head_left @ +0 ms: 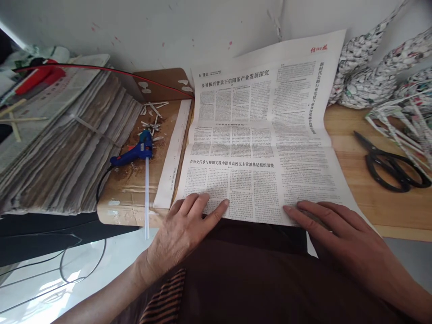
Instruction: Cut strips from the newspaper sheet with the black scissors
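A printed newspaper sheet (236, 139) lies spread out in front of me, its far edge leaning up against the wall. A crease runs across its middle. On its near left corner rests my left hand (189, 225), fingers flat and thumb stretched toward the centre. My right hand (340, 234) lies on the near right edge, fingers extended over the paper. Neither hand grips anything that I can see. Left of the sheet, a blue glue gun (135, 150) with a long clear glue stick (147, 198) lies on a flattened piece of cardboard (131, 193).
A tied stack of newspapers (77, 135) stands at the left, with a red tool (40, 76) on top. Black scissors (388, 164) lie on the wooden table (351, 180) at the right. Woven paper pieces (381, 76) sit behind them. A white paper strip (172, 157) borders the sheet.
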Demonstrator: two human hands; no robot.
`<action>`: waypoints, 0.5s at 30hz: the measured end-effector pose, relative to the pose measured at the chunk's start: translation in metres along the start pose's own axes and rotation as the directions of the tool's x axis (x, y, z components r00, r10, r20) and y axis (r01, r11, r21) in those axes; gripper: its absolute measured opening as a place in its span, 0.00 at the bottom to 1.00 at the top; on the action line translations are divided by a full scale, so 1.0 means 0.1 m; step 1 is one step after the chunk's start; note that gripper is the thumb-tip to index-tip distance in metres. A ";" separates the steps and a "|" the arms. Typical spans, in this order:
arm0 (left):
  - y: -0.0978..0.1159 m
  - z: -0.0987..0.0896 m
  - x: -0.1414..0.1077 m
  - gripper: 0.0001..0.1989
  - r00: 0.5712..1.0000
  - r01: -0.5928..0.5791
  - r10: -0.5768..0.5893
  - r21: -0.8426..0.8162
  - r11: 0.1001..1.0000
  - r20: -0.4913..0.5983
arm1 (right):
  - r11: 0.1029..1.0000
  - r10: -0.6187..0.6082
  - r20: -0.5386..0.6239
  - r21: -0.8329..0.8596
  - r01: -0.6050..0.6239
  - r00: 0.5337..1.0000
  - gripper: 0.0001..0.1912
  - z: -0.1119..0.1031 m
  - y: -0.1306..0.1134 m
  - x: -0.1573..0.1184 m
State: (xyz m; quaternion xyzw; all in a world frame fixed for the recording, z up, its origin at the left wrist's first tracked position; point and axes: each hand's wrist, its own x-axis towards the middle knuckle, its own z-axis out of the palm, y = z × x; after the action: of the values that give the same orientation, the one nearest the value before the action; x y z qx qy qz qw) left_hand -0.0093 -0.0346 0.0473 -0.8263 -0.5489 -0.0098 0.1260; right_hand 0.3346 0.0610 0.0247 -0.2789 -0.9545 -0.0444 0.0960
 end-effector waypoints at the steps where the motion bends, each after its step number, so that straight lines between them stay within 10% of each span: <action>1: 0.01 0.01 0.00 0.32 1.000 0.004 -0.004 -0.003 1.000 -0.005 | 1.000 -0.009 0.013 0.007 0.009 1.000 0.32 -0.02 -0.02 0.05; 15: 0.06 -0.02 0.13 0.30 0.998 -0.046 0.048 -0.074 0.996 0.028 | 0.992 -0.084 0.125 0.108 0.071 0.989 0.32 -0.16 -0.12 0.37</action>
State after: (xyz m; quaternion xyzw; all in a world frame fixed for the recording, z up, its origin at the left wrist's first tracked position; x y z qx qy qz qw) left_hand 0.0019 -0.0252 0.0505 -0.8432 -0.5303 -0.0145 0.0875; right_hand 0.3002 0.0678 0.0472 -0.2386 -0.9698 0.0196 0.0465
